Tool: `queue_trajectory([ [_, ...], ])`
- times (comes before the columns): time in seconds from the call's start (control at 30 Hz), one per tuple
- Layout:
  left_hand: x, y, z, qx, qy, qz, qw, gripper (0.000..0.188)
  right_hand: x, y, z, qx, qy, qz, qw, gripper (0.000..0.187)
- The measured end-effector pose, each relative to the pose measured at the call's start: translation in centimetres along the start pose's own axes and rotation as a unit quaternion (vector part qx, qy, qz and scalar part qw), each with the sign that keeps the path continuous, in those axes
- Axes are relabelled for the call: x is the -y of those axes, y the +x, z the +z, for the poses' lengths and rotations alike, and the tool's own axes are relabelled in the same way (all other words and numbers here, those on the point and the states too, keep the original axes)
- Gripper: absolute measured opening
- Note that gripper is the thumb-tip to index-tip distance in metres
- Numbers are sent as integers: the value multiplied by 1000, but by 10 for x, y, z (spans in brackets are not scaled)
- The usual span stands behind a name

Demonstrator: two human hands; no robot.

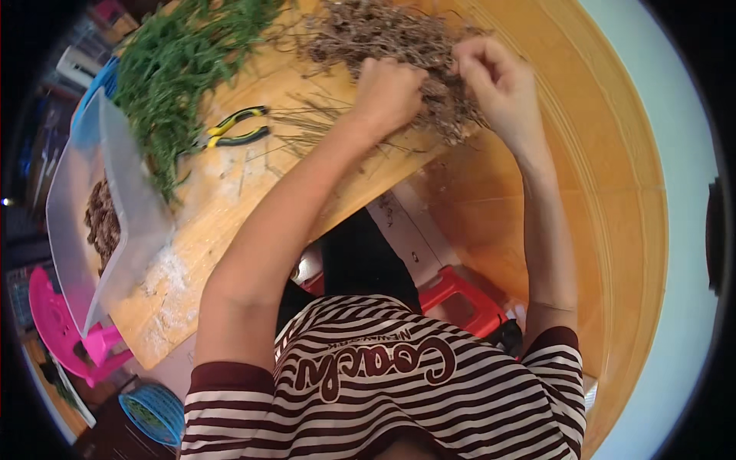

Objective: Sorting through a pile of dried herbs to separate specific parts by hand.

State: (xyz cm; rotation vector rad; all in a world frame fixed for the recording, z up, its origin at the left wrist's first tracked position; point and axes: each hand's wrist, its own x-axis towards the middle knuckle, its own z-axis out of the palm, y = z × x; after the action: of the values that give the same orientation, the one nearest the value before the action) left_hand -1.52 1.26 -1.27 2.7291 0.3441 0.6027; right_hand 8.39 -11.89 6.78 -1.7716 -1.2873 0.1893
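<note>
A tangled pile of dried brown plant stems lies at the far edge of the wooden table, some of it spreading down between my hands. My left hand is closed at the near side of the pile, with dried stems at its fingers. To its right, my right hand is raised beside the pile, thumb and fingertips pinched together; whatever is between them is too small to make out. Thin loose stalks lie on the table left of my left hand.
Yellow-and-black pliers lie on the table beside a heap of green feathery sprigs. A translucent plastic bin holding brown pieces stands at the left edge. Below are a red stool, a pink chair and a blue basket.
</note>
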Motion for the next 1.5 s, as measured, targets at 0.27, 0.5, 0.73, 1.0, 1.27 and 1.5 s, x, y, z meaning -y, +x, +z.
queue_trajectory([
  [0.27, -1, 3, 3, -19, 8, 14, 1000, 30, -35, -16, 17, 58, -391, -173, 902, 20],
  [0.5, 4, 7, -2, 2, 28, 48, 998, 17, -30, -7, 17, 143, -391, -167, 894, 21],
  [0.73, 5, 5, 5, -94, 12, 128, 987, 9, -32, -31, 24, 182, -131, -45, 973, 28],
  [1.0, 15, 17, 3, -55, -112, -15, 992, 22, -13, -50, -20, 232, 191, 102, 948, 30],
  [1.27, 10, 7, -6, -75, -195, -40, 977, 25, -33, -44, -40, 156, 410, 60, 897, 39],
  [1.5, -10, -13, -12, -214, 11, 134, 968, 21, -36, -42, -41, 131, 441, 107, 881, 30],
])
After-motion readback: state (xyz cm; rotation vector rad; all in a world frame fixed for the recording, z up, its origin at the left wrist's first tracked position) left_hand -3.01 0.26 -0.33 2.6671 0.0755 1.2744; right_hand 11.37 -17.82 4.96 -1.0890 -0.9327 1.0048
